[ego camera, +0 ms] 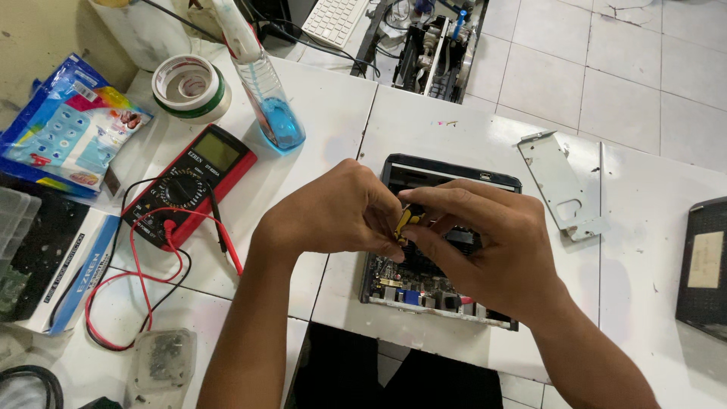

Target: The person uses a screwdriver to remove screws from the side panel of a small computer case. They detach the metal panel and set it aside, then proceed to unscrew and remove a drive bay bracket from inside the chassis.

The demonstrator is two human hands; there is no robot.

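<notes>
Yellow-handled tool (pixel 404 222), pinched between the left hand (pixel 333 212) and right hand (pixel 485 242) just above the open computer case (pixel 454 178) on the counter (pixel 454 129), could slip onto the exposed board.

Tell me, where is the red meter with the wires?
The red meter lies on the white table, left of both hands, below the tape roll and beside the blue-liquid bottle.

At the far left of the table (pixel 333 113) I see a blue plastic bag (pixel 68 129) with colourful print. Below it lies a white and blue box (pixel 72 273). The red meter (pixel 189 185) has a small greenish screen (pixel 217 151). At the right edge, a dark panel (pixel 704 265) carries a beige label (pixel 706 259).
</notes>
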